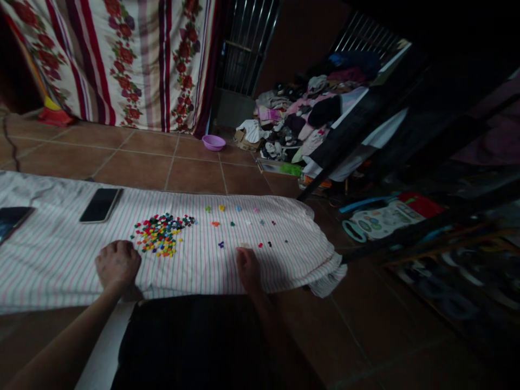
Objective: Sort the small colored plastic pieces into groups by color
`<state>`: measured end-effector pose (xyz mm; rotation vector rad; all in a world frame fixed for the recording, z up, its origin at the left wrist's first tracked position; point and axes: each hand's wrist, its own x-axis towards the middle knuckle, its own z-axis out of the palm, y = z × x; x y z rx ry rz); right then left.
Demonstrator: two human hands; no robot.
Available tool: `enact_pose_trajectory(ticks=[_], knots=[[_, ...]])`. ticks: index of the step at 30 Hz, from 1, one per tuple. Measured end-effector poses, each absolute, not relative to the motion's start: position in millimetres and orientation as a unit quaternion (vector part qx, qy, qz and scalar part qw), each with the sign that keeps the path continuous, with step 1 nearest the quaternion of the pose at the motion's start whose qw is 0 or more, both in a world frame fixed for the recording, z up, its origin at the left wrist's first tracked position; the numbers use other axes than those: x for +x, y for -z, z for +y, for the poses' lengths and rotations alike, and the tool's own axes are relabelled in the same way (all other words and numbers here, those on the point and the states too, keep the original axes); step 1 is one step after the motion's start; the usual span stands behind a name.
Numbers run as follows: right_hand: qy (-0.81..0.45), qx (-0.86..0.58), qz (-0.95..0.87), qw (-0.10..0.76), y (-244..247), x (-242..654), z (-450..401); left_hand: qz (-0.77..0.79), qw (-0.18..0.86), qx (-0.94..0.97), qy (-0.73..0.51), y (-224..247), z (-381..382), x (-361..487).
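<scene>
A pile of small colourful pieces (160, 233) lies on a striped cloth (199, 271). My left hand (118, 264) rests on the cloth at the pile's near left, its fingers curled under and their tips hidden. To the right of the pile, small groups of pieces are spread out by colour, among them a yellow group (221, 208), an orange group (215, 223) and a purple group (221, 245). My right hand (247, 265) has its fingers pressed together beside a pale group (244, 245); whatever they may hold is too small to make out.
A phone (101, 205) lies behind my left hand, and a dark device (14, 219) is at the far left. Beyond the cloth, a purple basin (213, 143) stands on the tiled floor near heaped clothes (300, 116). A dark bar (426, 225) slants at the right.
</scene>
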<state>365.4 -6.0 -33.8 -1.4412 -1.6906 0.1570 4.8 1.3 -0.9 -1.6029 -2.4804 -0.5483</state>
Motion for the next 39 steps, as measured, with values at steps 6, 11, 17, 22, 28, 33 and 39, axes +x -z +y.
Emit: enact_pose_trajectory(ticks=[6, 11, 17, 22, 28, 33, 39], knots=[[-0.133, -0.524, -0.747, 0.387, 30.4, 296.6, 5.2, -0.827, 0.075, -0.532, 0.167, 7.1, 3.6, 1.8], [-0.175, -0.510, -0.756, 0.371, 24.4, 252.8, 27.5, -0.821, 0.077, -0.535, 0.181, 8.6, 3.0, 0.8], [-0.170, -0.532, -0.750, 0.354, 21.2, 219.3, 61.1, -0.820, 0.069, -0.536, 0.189, 11.0, 3.6, 0.1], [-0.168, -0.563, -0.737, 0.333, 21.8, 201.0, 84.0, -0.817, 0.061, -0.539, 0.195, 10.3, 4.0, -0.7], [-0.157, -0.622, -0.717, 0.274, 25.8, 190.2, 96.8, -0.817, 0.057, -0.538, 0.199, 6.5, 4.2, 0.1], [-0.145, -0.619, -0.720, 0.279, 30.8, 189.2, 99.5, -0.817, 0.057, -0.536, 0.205, 7.4, 4.3, 0.1], [-0.135, -0.619, -0.715, 0.296, 34.5, 189.3, 96.7, -0.816, 0.050, -0.537, 0.208, 8.5, 4.4, 0.1]])
